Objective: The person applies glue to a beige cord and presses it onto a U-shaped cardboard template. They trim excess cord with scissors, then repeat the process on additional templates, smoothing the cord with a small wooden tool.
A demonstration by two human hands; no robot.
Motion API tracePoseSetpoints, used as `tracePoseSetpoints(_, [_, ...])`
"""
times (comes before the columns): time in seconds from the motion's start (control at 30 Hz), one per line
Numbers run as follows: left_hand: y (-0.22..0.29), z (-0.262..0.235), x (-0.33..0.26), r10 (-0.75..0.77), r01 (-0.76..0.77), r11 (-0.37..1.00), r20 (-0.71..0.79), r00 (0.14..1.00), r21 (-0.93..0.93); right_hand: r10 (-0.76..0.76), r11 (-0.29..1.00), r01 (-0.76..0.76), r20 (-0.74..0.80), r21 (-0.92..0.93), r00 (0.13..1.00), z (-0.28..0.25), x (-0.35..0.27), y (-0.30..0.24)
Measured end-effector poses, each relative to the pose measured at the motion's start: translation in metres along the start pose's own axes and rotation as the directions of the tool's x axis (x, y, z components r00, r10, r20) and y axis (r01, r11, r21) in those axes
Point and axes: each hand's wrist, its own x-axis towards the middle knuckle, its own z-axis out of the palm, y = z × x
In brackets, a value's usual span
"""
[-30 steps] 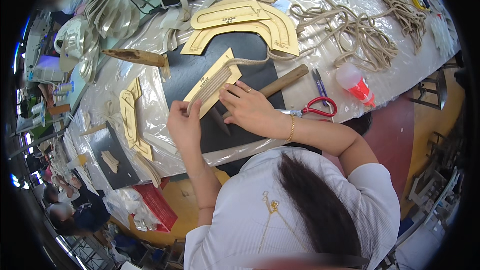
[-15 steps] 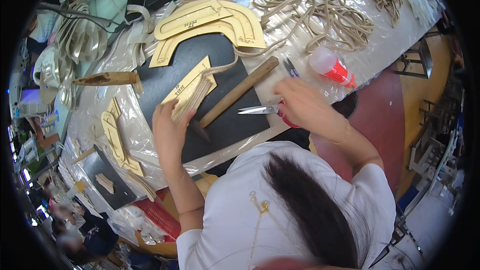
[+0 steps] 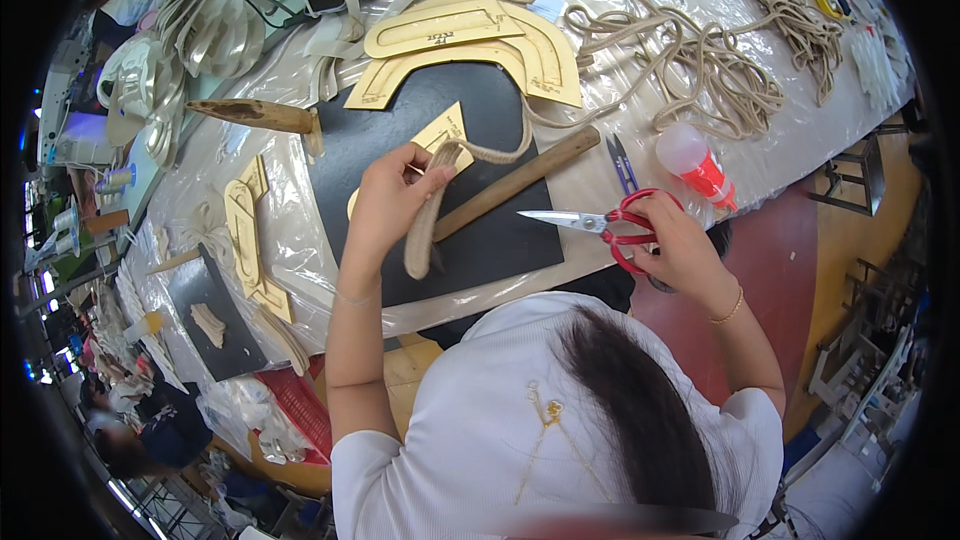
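Note:
My left hand [image 3: 392,202] pinches a flat, looped length of beige cord [image 3: 423,235], lifted over a black mat [image 3: 490,265]. From the pinch the cord runs right and back toward a tangled cord pile [image 3: 725,90]. Under my left hand lies a pale yellow template [image 3: 450,128], partly covered. My right hand [image 3: 682,240] grips red-handled scissors [image 3: 590,222] with fingers at the loops; the blades point left, nearly together. Between the hands, a wooden-handled hammer [image 3: 530,178] lies across the mat, its head mostly hidden behind the cord.
Beyond the scissors lie thread snips [image 3: 622,165] and a red-labelled bottle [image 3: 697,168]. Stacked yellow templates [image 3: 545,60] rest at the mat's far edge. Leftward are a pointed wooden stick [image 3: 250,116], another template [image 3: 242,230] and a smaller black board [image 3: 215,305].
My right hand has picked up the scissors from the table edge and drawn them rightward. My left hand has raised the cord off the template, its looped end now hanging toward me.

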Motion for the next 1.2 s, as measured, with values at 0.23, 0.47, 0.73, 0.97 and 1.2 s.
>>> tracePoseSetpoints(0.23, [0.023, 0.006, -0.017, 0.005, 0.159, 0.828, 0.292, 0.956, -0.537, 0.030, 0.892, -0.117, 0.202, 0.436, 0.979, 0.017, 0.000, -0.015])
tracePoseSetpoints(0.47, [0.035, 0.028, -0.045, 0.006, 0.107, 0.822, 0.196, 0.981, -0.559, 0.010, 0.699, -0.223, 0.303, 0.679, 0.953, 0.056, 0.014, -0.030])
tracePoseSetpoints(0.73, [0.039, 0.038, -0.050, 0.014, 0.120, 0.809, 0.223, 0.975, -0.575, -0.052, 0.694, -0.090, 0.175, 0.715, 0.983, 0.061, 0.030, -0.049])
tracePoseSetpoints(0.97, [0.038, 0.037, -0.048, 0.066, 0.072, 0.837, 0.230, 0.971, -0.543, 0.023, 0.676, -0.151, 0.184, 0.721, 0.983, 0.064, 0.031, -0.054])
tracePoseSetpoints(1.2, [0.036, 0.038, -0.049, 0.049, 0.076, 0.827, 0.206, 0.977, -0.557, 0.133, 0.456, -0.295, 0.263, 0.840, 0.956, 0.077, 0.029, -0.052])
